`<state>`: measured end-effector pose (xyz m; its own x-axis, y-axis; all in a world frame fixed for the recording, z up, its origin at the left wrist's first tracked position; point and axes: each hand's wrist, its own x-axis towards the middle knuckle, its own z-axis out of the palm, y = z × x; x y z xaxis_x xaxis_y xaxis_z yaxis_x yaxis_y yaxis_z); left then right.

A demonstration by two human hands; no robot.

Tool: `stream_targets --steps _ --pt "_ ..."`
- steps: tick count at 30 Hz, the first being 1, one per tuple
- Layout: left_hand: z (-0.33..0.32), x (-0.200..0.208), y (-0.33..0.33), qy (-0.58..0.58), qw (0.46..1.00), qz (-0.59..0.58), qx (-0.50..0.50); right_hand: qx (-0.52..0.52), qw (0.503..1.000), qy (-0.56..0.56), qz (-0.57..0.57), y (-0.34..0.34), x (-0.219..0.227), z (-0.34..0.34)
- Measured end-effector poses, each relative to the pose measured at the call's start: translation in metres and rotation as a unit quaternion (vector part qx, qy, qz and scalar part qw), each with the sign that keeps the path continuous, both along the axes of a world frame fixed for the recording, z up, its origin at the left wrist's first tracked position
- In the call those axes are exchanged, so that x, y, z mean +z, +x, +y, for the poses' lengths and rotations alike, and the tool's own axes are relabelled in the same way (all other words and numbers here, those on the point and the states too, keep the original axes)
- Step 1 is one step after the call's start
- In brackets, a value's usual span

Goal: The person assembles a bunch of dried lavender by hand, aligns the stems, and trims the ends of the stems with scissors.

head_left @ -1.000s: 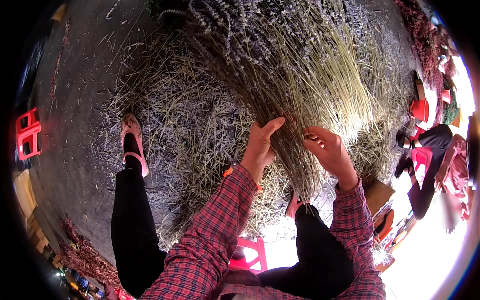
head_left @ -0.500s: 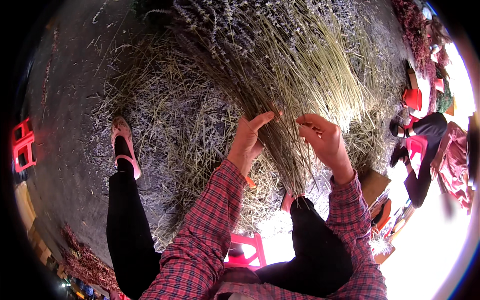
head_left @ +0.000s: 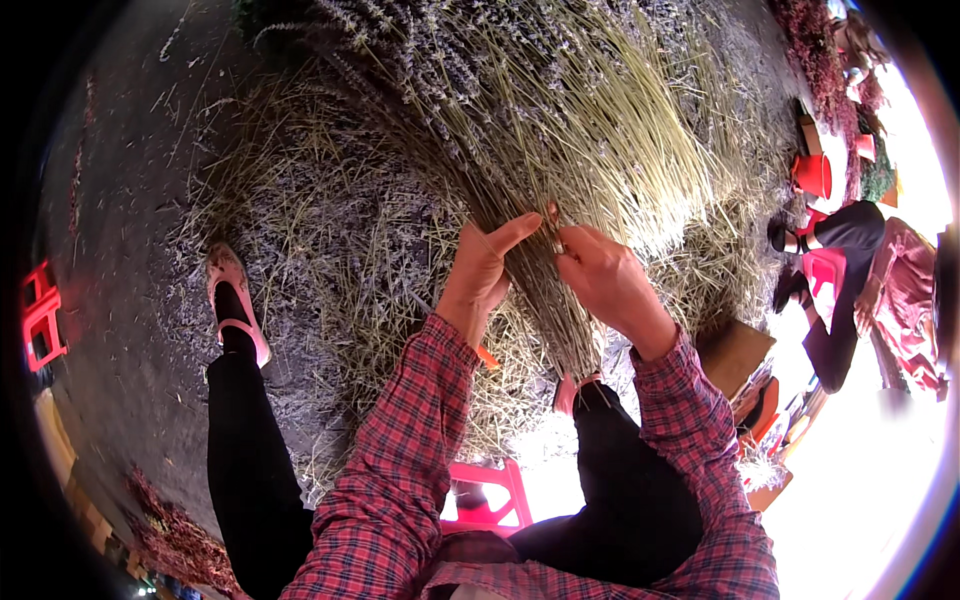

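A thick bundle of dried lavender (head_left: 545,290) slants between my legs, its cut stem ends toward my right knee and its flower heads spread out at the top. Wrapped round its left side is my left hand (head_left: 483,262), thumb lying across the stems and the fingers passing behind them. My right hand (head_left: 610,272) presses against the right side of the stems with curled fingers; the fingertips meet the bundle near the left thumb. Beyond it lies a large heap of loose lavender (head_left: 600,110) with pale yellow-green stems.
Scattered stalks (head_left: 340,230) cover the ground around my pink shoe (head_left: 238,300). A pink stool (head_left: 490,500) is under me, and a red stool (head_left: 42,315) stands far left. At right are a cardboard box (head_left: 735,358), a red bucket (head_left: 812,175) and another seated person (head_left: 905,290).
My right hand has moved left and closed in against the stems, where it was slightly apart with raised fingers. The left hand keeps its hold, and the whole view has shifted a little.
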<state>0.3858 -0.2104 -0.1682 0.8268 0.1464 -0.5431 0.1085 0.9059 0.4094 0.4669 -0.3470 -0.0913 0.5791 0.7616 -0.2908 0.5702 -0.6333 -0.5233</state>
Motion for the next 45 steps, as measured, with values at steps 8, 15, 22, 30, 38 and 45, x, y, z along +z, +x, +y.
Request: stream_targets --steps 8,15,22,30,38,45 --pt "-0.006 0.002 0.004 0.054 0.993 0.104 0.023 -0.059 0.987 0.113 0.094 0.01 -0.006 -0.008" --pt "-0.004 -0.002 0.001 -0.029 0.998 0.047 0.02 -0.187 0.971 0.135 0.066 0.016 -0.008 0.0" --pt "-0.006 -0.007 0.001 -0.051 0.999 -0.006 0.005 -0.165 0.974 0.141 0.067 0.023 -0.02 0.0" --pt "0.0 0.007 0.001 -0.085 0.994 -0.073 0.002 -0.148 0.972 0.149 0.106 0.022 0.004 0.007" --pt "-0.002 -0.002 -0.004 -0.095 0.993 -0.065 -0.008 -0.186 0.966 0.158 0.084 0.018 0.002 0.006" --pt "0.002 -0.012 -0.014 -0.096 0.994 -0.05 -0.019 -0.249 0.955 0.162 0.015 0.025 -0.009 -0.019"
